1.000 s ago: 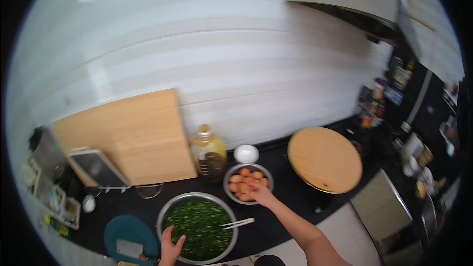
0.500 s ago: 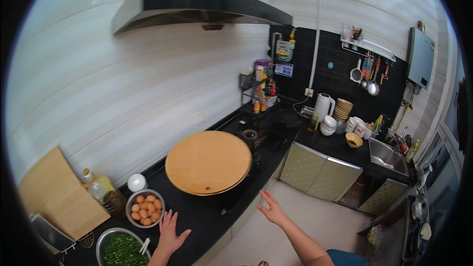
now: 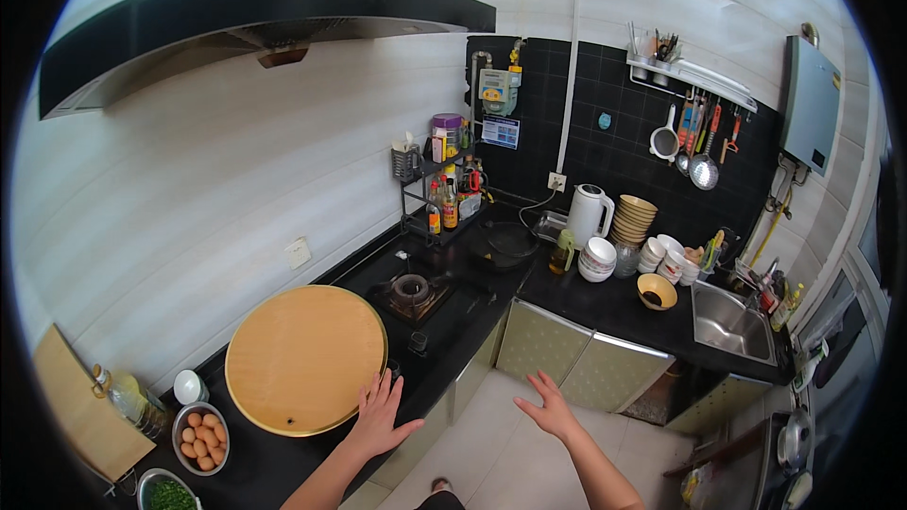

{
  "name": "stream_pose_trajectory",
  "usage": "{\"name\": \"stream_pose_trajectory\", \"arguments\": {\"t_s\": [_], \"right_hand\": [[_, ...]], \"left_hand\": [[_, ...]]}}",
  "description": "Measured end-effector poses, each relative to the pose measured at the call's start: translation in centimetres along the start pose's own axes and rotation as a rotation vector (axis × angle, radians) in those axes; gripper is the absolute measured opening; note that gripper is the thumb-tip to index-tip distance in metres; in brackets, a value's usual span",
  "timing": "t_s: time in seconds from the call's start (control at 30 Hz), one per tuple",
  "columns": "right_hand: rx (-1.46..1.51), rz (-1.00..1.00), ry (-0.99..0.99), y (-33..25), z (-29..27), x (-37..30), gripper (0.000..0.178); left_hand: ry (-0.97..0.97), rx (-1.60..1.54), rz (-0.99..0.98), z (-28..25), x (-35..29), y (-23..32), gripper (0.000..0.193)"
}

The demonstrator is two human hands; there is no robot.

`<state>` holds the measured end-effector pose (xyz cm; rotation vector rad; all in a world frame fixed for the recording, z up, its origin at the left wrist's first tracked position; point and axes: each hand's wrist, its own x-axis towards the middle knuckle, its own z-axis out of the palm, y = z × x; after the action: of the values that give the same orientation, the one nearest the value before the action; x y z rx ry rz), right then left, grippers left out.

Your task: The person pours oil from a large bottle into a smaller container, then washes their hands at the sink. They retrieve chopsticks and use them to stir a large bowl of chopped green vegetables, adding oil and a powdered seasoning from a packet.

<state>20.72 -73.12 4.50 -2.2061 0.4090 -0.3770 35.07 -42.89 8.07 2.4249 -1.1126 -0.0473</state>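
Observation:
My left hand (image 3: 380, 418) is open, fingers spread, over the counter's front edge beside a large round wooden board (image 3: 304, 359). Its fingertips overlap the board's right rim in the picture; whether they touch I cannot tell. Out over the floor, my right hand (image 3: 550, 408) is held in the air with its fingers apart and nothing in it. Left of the board stand a metal bowl of brown eggs (image 3: 200, 438), a small white bowl (image 3: 190, 386) and a bowl of chopped greens (image 3: 168, 493).
Beyond the board is a gas burner (image 3: 411, 291), with a sauce rack (image 3: 439, 189) behind it. A white kettle (image 3: 590, 212), stacked bowls (image 3: 634, 219) and a sink (image 3: 733, 319) line the right counter. The range hood (image 3: 265, 14) overhangs the left side.
My view has swung to the right and forward along the counter, bringing the burner into sight. My left hand has moved from beside the eggs to the board's right edge. Both hands stay open.

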Motion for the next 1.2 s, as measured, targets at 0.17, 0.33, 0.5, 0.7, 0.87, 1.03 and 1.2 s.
{"name": "stream_pose_trajectory", "arguments": {"t_s": [0.17, 0.33, 0.5, 0.7, 0.87, 1.03, 1.2], "right_hand": [[-0.046, -0.067, -0.029, 2.8, -0.6, 9.1, 0.065], [-0.032, -0.132, -0.057, 1.9, -4.3, 20.0, 0.062], [0.040, -0.181, -0.096, 2.3, -4.7, 31.4, 0.058], [-0.024, -0.503, -0.119, 1.7, -3.3, 50.5, 0.048], [-0.008, -0.658, -0.087, -0.5, -2.1, 68.4, 0.042], [-0.217, -0.637, -0.010, -1.6, 0.2, 84.2, 0.047], [-0.428, -0.648, -0.099, -5.0, 0.6, 91.0, 0.054]], "left_hand": [[0.035, 0.036, -0.018, 1.7, 8.5, -1.8, 0.088], [0.077, 0.018, -0.056, 1.8, 17.0, -3.5, 0.088], [0.148, 0.063, -0.087, 0.8, 22.9, -4.8, 0.086], [0.284, 0.061, -0.326, 0.3, 25.8, -7.0, 0.086], [0.424, 0.237, -0.514, 1.3, 29.0, -4.8, 0.072], [0.376, 0.267, -0.675, 0.9, 33.5, -3.0, 0.076], [0.401, 0.365, -0.788, 0.8, 36.1, -2.6, 0.075]]}}
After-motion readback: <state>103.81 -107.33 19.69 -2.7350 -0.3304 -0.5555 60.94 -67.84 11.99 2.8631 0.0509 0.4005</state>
